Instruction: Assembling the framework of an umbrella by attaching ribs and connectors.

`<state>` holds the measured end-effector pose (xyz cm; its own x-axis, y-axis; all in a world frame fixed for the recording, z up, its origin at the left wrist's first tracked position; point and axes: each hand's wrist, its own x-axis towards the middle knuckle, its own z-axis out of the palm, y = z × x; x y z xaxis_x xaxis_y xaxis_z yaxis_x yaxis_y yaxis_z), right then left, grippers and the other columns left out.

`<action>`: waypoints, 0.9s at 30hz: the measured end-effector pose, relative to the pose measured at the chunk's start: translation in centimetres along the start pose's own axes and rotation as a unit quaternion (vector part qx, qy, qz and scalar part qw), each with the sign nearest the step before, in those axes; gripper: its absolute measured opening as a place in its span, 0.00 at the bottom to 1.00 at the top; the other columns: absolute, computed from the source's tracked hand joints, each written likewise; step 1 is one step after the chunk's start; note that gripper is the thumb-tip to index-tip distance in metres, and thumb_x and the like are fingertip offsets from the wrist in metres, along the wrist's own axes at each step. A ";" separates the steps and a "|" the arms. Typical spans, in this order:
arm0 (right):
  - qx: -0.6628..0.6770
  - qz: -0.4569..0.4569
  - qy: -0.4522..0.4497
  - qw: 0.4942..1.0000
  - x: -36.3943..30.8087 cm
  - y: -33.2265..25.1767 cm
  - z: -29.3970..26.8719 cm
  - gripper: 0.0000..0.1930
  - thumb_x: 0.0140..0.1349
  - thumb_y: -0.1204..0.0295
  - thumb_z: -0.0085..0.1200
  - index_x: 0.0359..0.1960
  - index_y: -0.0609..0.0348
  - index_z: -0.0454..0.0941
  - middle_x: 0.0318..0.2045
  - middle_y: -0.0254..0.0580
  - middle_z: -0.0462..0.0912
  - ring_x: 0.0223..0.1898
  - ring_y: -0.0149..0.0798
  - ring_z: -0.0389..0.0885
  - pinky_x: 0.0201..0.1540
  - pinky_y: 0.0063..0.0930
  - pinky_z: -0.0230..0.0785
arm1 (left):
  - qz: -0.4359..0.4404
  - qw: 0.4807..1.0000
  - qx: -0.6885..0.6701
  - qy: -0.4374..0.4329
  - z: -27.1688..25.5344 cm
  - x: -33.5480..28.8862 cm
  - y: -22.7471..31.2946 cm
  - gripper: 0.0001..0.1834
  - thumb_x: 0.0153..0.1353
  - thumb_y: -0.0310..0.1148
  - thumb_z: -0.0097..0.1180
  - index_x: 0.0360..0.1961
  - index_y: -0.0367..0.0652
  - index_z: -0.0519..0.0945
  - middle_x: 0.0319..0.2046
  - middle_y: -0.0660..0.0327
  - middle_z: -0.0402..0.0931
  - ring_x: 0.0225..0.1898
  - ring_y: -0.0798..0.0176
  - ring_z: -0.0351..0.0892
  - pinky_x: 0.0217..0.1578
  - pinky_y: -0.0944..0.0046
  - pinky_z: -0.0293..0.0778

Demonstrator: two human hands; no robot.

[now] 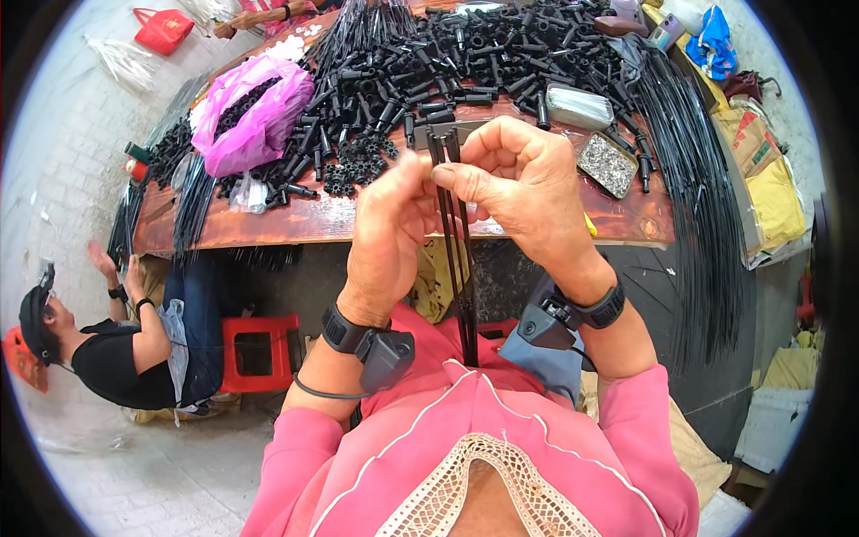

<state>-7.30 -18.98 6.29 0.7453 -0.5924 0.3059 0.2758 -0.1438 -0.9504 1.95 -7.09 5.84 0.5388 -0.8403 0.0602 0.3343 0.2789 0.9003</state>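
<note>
- Well, from the head view I have both hands raised together in front of the chest, just above the near edge of the wooden table (358,219); the left hand (386,234) is curled with thumb and fingers pinched shut on the upper part of the thin black rods (458,259); the right hand (528,183) is likewise closed, its fingertips nipping the rod tops from the other side, so the two hands meet on the same little bundle
- the rods run down from the pinch between the wrists toward the pink top; their upper ends stand just above the fingers; how many rods there are I cannot tell for sure, two or three as I read it
- each wrist carries a black strap with a small device; the left one trails a cable
- on the table beyond lies a wide heap of black plastic fittings (465,63), a pink plastic bag (255,112) half full of more, a small tray of tiny metal pieces (607,164) near the right hand, and long bundles of black rods (698,206) draped over the right end
- another person in a black shirt (107,353) sits low at the left beside a red stool (259,353), well apart from my hands
- my judgement: the step in hand is aligning the rod ends; the next move calls for a steady pinch so the tips stay level
</note>
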 end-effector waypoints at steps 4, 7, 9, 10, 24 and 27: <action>-0.097 -0.080 -0.023 0.992 0.6 -1.0 -0.8 0.11 0.52 0.72 0.67 0.32 0.65 0.80 0.19 0.41 0.80 0.21 0.22 0.78 0.22 0.19 0.67 | -0.002 0.998 0.032 0.044 -0.4 1.4 0.4 0.29 0.67 0.57 0.48 0.39 0.37 0.78 0.28 0.60 0.78 0.24 0.68 0.78 0.28 0.67 0.77; -0.216 -0.200 -0.064 0.954 3.0 -2.0 -3.0 0.12 0.47 0.76 0.66 0.35 0.61 0.83 0.23 0.37 0.79 0.18 0.22 0.73 0.20 0.22 0.63 | -0.022 0.996 0.048 0.066 0.1 1.8 0.6 0.29 0.67 0.56 0.49 0.37 0.36 0.78 0.25 0.59 0.77 0.22 0.66 0.78 0.25 0.67 0.77; -0.240 -0.230 -0.088 0.939 4.6 -2.1 -3.3 0.12 0.45 0.78 0.63 0.35 0.59 0.83 0.24 0.39 0.79 0.19 0.30 0.75 0.22 0.26 0.65 | -0.042 0.997 0.050 0.034 0.1 1.8 0.9 0.26 0.68 0.55 0.46 0.35 0.39 0.77 0.23 0.59 0.77 0.23 0.63 0.79 0.29 0.61 0.79; -0.263 -0.285 -0.128 0.913 5.3 -2.1 -3.4 0.12 0.45 0.79 0.61 0.35 0.59 0.84 0.24 0.42 0.79 0.21 0.36 0.77 0.24 0.28 0.67 | -0.046 0.998 0.038 0.036 0.2 1.7 1.1 0.24 0.68 0.52 0.47 0.35 0.39 0.77 0.22 0.59 0.76 0.23 0.61 0.79 0.29 0.59 0.79; -0.156 -0.198 -0.019 0.968 1.6 -0.1 -3.1 0.06 0.56 0.73 0.65 0.31 0.61 0.81 0.25 0.31 0.78 0.24 0.23 0.73 0.27 0.18 0.66 | -0.041 0.999 0.014 0.005 -0.1 2.6 2.4 0.14 0.67 0.41 0.48 0.35 0.40 0.77 0.28 0.59 0.79 0.27 0.60 0.81 0.28 0.57 0.80; 0.045 -0.015 -0.038 0.998 -0.1 -0.2 -1.6 0.09 0.59 0.72 0.65 0.33 0.66 0.82 0.27 0.31 0.81 0.29 0.21 0.76 0.31 0.16 0.69 | -0.061 0.998 -0.001 0.006 -0.1 2.8 2.5 0.14 0.66 0.43 0.50 0.38 0.42 0.78 0.28 0.62 0.79 0.27 0.65 0.80 0.25 0.61 0.78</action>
<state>-8.40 -20.18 6.39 0.7783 -0.5273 0.3409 0.3499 -0.0866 -0.9328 4.37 -8.70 8.17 0.5034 -0.8623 -0.0543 0.3986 0.1760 0.9001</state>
